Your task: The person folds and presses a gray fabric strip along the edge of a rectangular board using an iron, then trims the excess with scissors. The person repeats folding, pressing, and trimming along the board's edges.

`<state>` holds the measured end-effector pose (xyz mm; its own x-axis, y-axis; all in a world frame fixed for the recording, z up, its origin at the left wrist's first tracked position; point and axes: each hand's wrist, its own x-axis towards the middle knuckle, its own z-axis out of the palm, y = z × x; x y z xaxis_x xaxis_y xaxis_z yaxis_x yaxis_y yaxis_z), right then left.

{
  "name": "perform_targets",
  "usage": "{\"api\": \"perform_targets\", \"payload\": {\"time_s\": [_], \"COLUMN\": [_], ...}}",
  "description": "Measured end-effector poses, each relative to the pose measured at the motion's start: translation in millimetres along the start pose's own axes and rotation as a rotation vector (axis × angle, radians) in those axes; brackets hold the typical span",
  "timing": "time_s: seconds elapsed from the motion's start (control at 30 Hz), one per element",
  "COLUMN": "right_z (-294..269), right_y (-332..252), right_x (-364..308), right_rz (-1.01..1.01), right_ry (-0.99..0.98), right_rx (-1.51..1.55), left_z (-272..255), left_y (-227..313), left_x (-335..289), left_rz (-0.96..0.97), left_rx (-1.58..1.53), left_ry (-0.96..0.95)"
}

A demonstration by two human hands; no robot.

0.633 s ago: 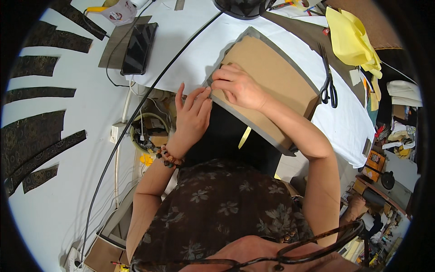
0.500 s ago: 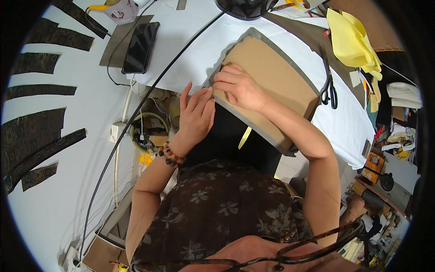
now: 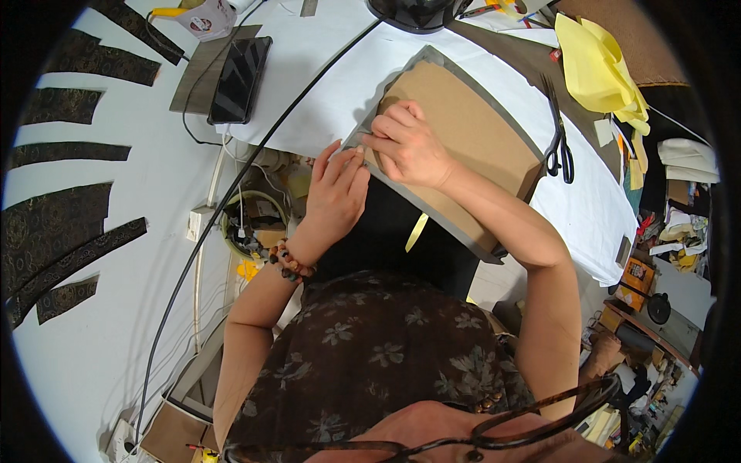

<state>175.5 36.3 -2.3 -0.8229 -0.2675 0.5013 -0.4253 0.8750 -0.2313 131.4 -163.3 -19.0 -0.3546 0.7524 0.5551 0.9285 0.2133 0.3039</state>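
Note:
A tan board [image 3: 471, 116] with a grey fabric border [image 3: 451, 222] folded over its edges lies slanted across the front of the table. Its near edge juts out above my lap. At its left corner my left hand [image 3: 333, 191], a bead bracelet on the wrist, grips the border with the fingertips; the other fingers stretch outward. My right hand [image 3: 409, 147] rests over the board, fingers bent, pinching the same border close to the left fingertips. Whatever lies under the fingertips is hidden.
Black scissors [image 3: 561, 147] lie right of the board, with yellow cloth [image 3: 598, 69] behind. A phone [image 3: 241, 81] sits at the back left. A black cable [image 3: 231, 189] crosses the view on the left. Dark patterned strips [image 3: 69, 154] lie far left. Below the table edge stands a bin [image 3: 231, 231].
My right hand has shifted slightly right, its fingers lifting and bending more at the border. My left hand stays at the corner with its fingers slightly closer together. The board has barely moved.

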Motion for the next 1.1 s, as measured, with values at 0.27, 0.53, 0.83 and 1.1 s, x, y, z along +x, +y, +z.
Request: {"api": "perform_targets", "payload": {"time_s": [0.27, 0.53, 0.83, 1.1], "right_z": [-46.2, -21.3, 1.7, -4.0], "right_y": [1.4, -24.0, -19.6, -12.3], "right_x": [-4.1, 1.5, -3.9, -6.9], "right_rz": [0.342, 0.437, 0.481, 0.448], "right_ry": [0.236, -0.084, -0.035, -0.060], "right_rx": [0.134, 0.423, 0.563, 0.542], "left_z": [-19.6, -37.4, -36.3, -21.3], "left_y": [-22.2, -45.4, -51.8, -58.3], "left_x": [19.6, 60.9, 42.6, 46.5], "left_rz": [-0.059, 0.170, -0.216, -0.220], "left_rx": [-0.143, -0.098, -0.659, -0.676], "left_ry": [-0.054, -0.349, -0.194, -0.309]}}
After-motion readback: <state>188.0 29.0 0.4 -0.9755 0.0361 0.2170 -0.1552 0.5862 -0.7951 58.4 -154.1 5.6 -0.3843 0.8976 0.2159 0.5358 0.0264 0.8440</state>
